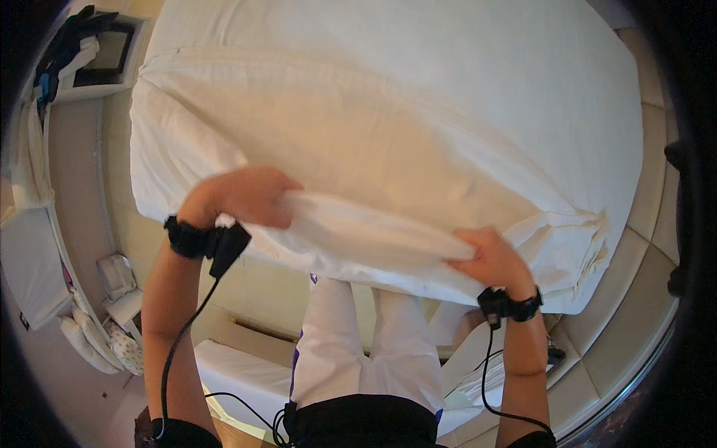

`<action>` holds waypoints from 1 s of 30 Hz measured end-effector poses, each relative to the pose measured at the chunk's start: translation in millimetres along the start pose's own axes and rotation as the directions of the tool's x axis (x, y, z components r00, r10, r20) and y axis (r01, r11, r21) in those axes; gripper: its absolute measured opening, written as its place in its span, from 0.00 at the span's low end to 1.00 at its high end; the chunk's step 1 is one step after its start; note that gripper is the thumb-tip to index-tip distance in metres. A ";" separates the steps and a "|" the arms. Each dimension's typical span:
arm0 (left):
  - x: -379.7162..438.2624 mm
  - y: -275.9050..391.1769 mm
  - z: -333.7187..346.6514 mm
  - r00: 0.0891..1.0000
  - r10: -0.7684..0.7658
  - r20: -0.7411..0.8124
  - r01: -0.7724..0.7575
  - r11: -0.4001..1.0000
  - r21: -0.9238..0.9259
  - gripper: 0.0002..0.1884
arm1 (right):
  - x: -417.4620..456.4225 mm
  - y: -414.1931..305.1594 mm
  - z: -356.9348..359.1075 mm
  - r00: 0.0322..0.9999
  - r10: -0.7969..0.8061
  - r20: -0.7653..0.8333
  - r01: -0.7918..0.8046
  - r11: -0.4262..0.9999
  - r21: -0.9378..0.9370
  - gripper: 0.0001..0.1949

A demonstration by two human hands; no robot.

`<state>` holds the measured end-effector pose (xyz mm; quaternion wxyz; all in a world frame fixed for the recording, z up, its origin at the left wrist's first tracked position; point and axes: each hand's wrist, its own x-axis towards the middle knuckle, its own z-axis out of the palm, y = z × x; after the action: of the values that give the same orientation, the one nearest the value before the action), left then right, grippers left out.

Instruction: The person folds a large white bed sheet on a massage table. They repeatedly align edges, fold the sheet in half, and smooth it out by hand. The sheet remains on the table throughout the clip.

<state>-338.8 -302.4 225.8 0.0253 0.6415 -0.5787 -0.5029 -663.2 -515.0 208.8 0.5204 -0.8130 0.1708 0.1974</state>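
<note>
A white bed sheet (313,129) lies partly folded over the near side of a bed whose top has a white cover (476,73). Towards the left of the near edge, my left hand (257,196) grips the sheet's folded edge; the hand is somewhat blurred. Farther right, my right hand (487,255) holds the same edge between thumb and fingers, and the cloth stretches between both hands. Creased, bunched fabric lies to the right of my right hand. Each wrist wears a black strap with a small device and a cable.
A padded beige headboard (622,280) curves along the bed's right side. Behind my legs stands a low piece covered in white (246,369). At the left are a framed dark panel (106,53), a clear-wrapped package (116,275) and cushions (87,341).
</note>
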 end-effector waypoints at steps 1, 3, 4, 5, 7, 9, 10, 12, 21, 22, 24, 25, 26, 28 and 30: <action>11.7 9.1 -16.9 0.992 -0.010 -0.124 0.013 0.999 0.030 0.18 | 1.4 3.8 -20.3 0.995 0.081 -0.067 -0.077 0.995 0.057 0.13; 56.3 29.4 -54.9 0.968 -0.121 -0.222 0.148 0.983 0.111 0.16 | 15.9 31.8 -44.4 0.967 0.032 -0.254 0.006 0.989 0.147 0.14; 79.5 19.7 -58.4 0.917 -0.030 -0.398 0.104 0.981 0.165 0.16 | 29.6 38.5 -58.1 0.944 0.014 -0.330 0.042 0.986 0.159 0.15; 98.4 5.3 -52.6 0.827 0.050 -0.560 0.091 0.971 0.222 0.16 | 46.1 48.9 -69.3 0.950 0.060 -0.308 -0.024 0.992 0.122 0.16; 144.2 -21.8 -39.7 0.796 -0.025 -0.604 0.185 0.961 0.204 0.18 | 69.2 76.8 -81.3 0.938 0.187 -0.292 -0.184 0.982 0.040 0.18; 178.4 -46.6 -10.0 0.822 -0.256 -0.509 0.376 0.915 0.147 0.19 | 80.4 111.5 -73.6 0.924 0.302 -0.233 -0.316 0.948 -0.026 0.20; 188.8 -56.2 5.9 0.814 -0.281 -0.509 0.395 0.909 0.130 0.18 | 84.9 129.4 -70.6 0.910 0.361 -0.202 -0.379 0.923 -0.059 0.22; 196.3 -77.6 28.3 0.804 -0.321 -0.501 0.417 0.904 0.090 0.17 | 85.0 143.4 -65.5 0.917 0.359 -0.176 -0.357 0.933 0.042 0.24; 206.8 -111.4 21.9 0.730 -0.183 -0.659 0.334 0.936 0.110 0.12 | 69.1 172.6 -62.8 0.890 0.447 -0.091 -0.377 0.833 0.406 0.18; 205.3 -114.6 19.4 0.722 -0.121 -0.682 0.303 0.941 0.154 0.11 | 68.6 180.6 -65.1 0.848 0.501 -0.174 -0.383 0.805 0.452 0.16; 208.5 -107.5 16.8 0.693 0.019 -0.721 0.243 0.935 0.257 0.10 | 59.8 203.5 -74.6 0.804 0.438 -0.403 -0.391 0.899 0.197 0.14; 209.0 -103.4 15.5 0.726 -0.005 -0.688 0.245 0.936 0.252 0.11 | 60.2 210.0 -76.8 0.814 0.283 -0.507 -0.394 0.911 -0.124 0.13; 209.7 -98.9 14.4 0.757 -0.029 -0.652 0.247 0.937 0.245 0.11 | 63.0 216.6 -71.9 0.825 0.086 -0.559 -0.298 0.906 -0.301 0.13; 211.1 -89.9 4.8 0.840 -0.102 -0.532 0.283 0.921 0.269 0.12 | 67.4 220.9 -67.8 0.772 -0.317 -0.551 -0.145 0.756 -0.639 0.13; 214.7 -83.8 -5.5 0.915 -0.210 -0.346 0.332 0.878 0.345 0.13 | 67.6 225.6 -64.7 0.845 -0.155 -0.512 -0.168 0.832 -0.529 0.14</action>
<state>-312.7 -442.8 44.7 -0.0897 0.7767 -0.5614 -0.2711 -704.6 -669.2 24.0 0.1924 -0.9497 0.2469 0.0060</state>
